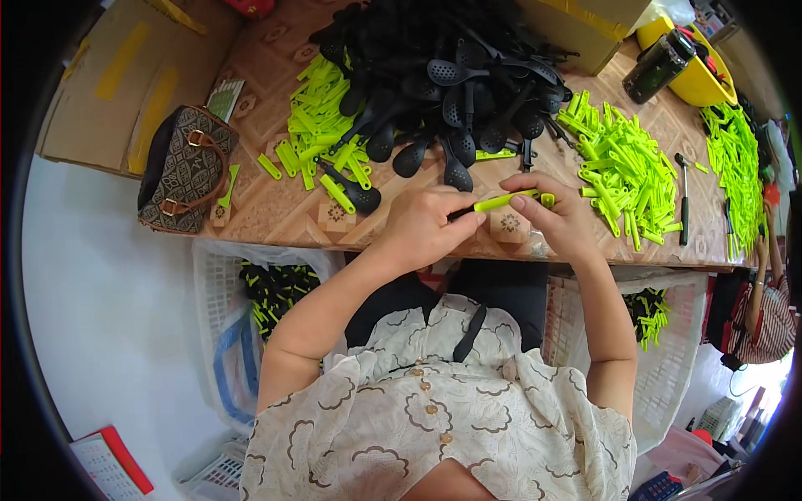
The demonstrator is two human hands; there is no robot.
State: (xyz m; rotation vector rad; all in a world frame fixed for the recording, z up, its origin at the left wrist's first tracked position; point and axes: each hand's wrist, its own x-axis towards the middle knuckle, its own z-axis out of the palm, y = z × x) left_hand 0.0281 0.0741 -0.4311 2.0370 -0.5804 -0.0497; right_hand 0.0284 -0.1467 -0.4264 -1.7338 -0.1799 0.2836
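Note:
Just over the table's front edge, my two hands meet at a lime-green plastic utensil handle [501, 201]. My right hand [558, 210] grips it with the thumb on top and fingers behind; its looped end shows by the palm. My left hand [428, 224] is closed at the handle's other end, where a short dark piece shows between thumb and fingers; the rest of that piece is hidden by the hand. Beyond the hands lies a large heap of black slotted spoons and ladles [451, 100]. Loose green handles are piled left [322, 108] and right [626, 167] of it.
A hammer [684, 196] lies right of the right pile. Further right are a dark bottle [660, 67], a yellow basin [714, 75] and more green handles [735, 167]. A handbag [185, 167] and cardboard box [125, 83] stand left. White crates [219, 284] sit below; another person [762, 321] works far right.

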